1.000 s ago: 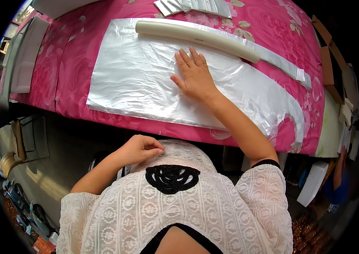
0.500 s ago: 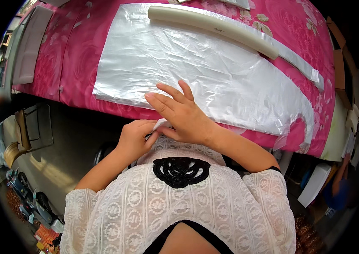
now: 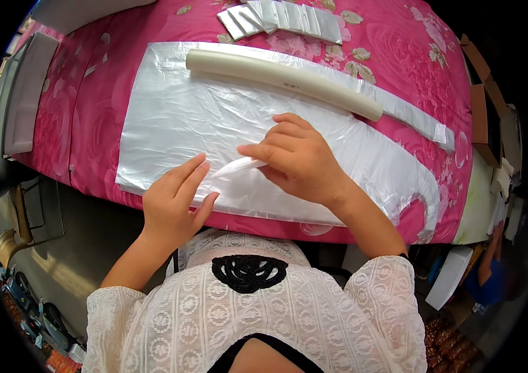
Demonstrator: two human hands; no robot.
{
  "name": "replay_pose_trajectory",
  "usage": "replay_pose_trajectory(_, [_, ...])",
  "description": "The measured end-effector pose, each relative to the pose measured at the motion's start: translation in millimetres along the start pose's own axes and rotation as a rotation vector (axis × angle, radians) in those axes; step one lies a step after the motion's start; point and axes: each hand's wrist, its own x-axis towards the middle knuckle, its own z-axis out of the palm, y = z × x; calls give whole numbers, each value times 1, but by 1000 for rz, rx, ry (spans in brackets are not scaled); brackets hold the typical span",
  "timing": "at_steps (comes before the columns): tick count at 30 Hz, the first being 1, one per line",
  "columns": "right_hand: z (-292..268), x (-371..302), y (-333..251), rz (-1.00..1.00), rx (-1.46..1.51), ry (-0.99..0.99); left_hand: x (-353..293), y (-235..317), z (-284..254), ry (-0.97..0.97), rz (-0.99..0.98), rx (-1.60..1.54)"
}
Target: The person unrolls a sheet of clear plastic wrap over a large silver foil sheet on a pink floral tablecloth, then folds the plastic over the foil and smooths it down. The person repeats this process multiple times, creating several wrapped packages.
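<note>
A stack of thin silvery-white plastic sheets [image 3: 171, 124] lies on the table. Above its near part, my right hand [image 3: 301, 158] pinches a small white folded piece of film [image 3: 239, 166] between thumb and forefinger. Whether that piece is a lifted part of the sheets or separate from them I cannot tell. My left hand [image 3: 177, 196] is open over the near left edge of the sheets, fingers stretched beside the pointed end of the white piece. Across the far part of the sheets rests a long cream-coloured tube [image 3: 282, 82].
A pink flowered cloth [image 3: 105, 99] covers the table. Several folded clear plastic packs [image 3: 295, 20] lie at the far side. A pale box [image 3: 31, 93] stands at the left, a brown cardboard box [image 3: 486, 121] at the right. Another person's blue sleeve [image 3: 486, 285] shows at the lower right.
Both hands have moved from the table's near edge to above the sheets and spread apart. My left hand has let go of the white piece. The view has shifted, showing the far packs.
</note>
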Motion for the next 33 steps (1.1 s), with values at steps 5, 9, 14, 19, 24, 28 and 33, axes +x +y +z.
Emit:
replay_pose_trajectory(5, [-27,9,21,121,140,144,8,-14,-4,32,-147,-190])
replay_pose_trajectory(9, [-17,11,15,131,278,157,21,-6,1,37,-225,-481])
replay_pose_trajectory(14, [-8,7,9,140,286,95,34,-1,13,-27,-242,-670])
replay_pose_trajectory(19, [-11,-4,32,192,202,42,35,-6,12,-6,-258,-555])
replay_pose_trajectory(24, [-41,11,107,596,490,425,30,-13,21,-6,-263,-469])
replay_pose_trajectory(28, [-66,37,201,790,491,681,28,-8,26,-28,-278,-488])
replay_pose_trajectory(33, [-64,37,221,1057,-416,378,26,-7,26,-29,-163,-379])
